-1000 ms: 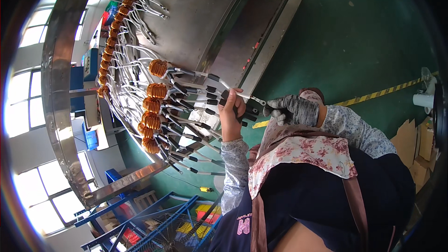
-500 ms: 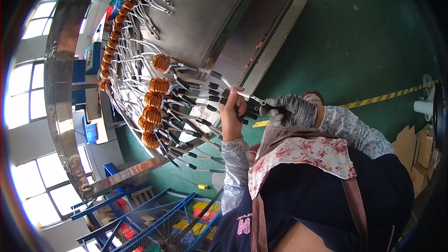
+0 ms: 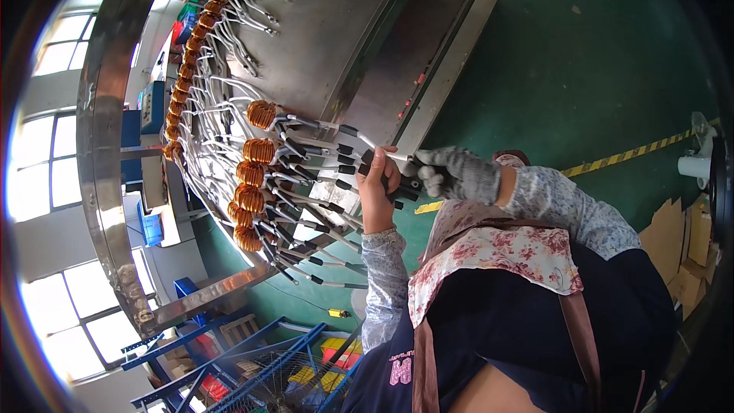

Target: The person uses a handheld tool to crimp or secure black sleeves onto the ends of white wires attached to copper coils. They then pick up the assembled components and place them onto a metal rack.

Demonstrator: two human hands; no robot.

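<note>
My bare left hand (image 3: 378, 190) is closed, thumb and fingers pinching a white cable (image 3: 365, 138) that runs from the topmost copper-wound ring coil (image 3: 261, 114). Short black sleeves (image 3: 411, 183) stick out around its palm. My right hand (image 3: 457, 173), in a grey knit glove, has its fingers closed over the cable's end just right of the left hand; the end itself is hidden. Several more copper coils (image 3: 248, 199) hang in a stack below the first. Their white leads, with grey and black sleeves (image 3: 329, 205), point toward my left hand.
A metal table (image 3: 336, 23) with a raised edge bears a long row of copper coils (image 3: 183, 80) with white lugged leads. A blue rack (image 3: 298, 336) with coloured bins stands below. Yellow-black tape (image 3: 627, 159) crosses the green floor; cardboard (image 3: 664, 237) leans at right.
My gloved right hand has moved left, up against the left hand, and now covers the metal lug that showed on the cable's end. The left hand keeps its pinch.
</note>
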